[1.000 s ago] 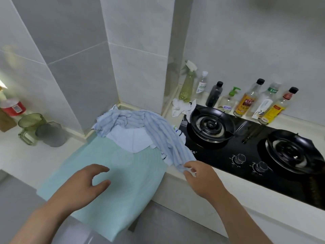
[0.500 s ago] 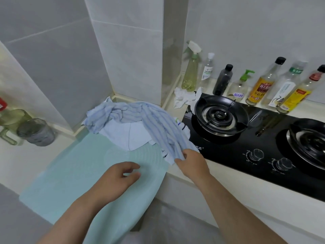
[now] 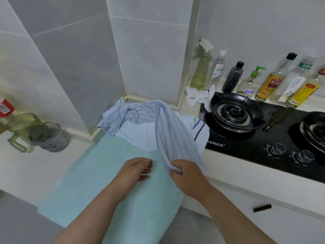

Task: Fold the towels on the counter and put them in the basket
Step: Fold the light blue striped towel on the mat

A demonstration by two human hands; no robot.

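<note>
Early stage, I judge. Right hand pinches the near end of the striped towel, heaped at the worktop's far corner on a spread green towel. Left hand relaxed, empty. Nothing folded; no basket visible.

Pale-blue striped towel, its stripes fine and white, over a plain light-blue cloth and a solid mint-green towel. A white cloth carries green and navy edge lines. Cream tabletop; glossy black glass hob, white lettering; pale-grey wall tiles. Yellow-green spray bottle, white head; dark bottle, black cap; clear pump bottle, green pump; orange-labelled sauce bottle; yellow-labelled sauce bottle. Translucent green jug; smoky grey cup.
</note>
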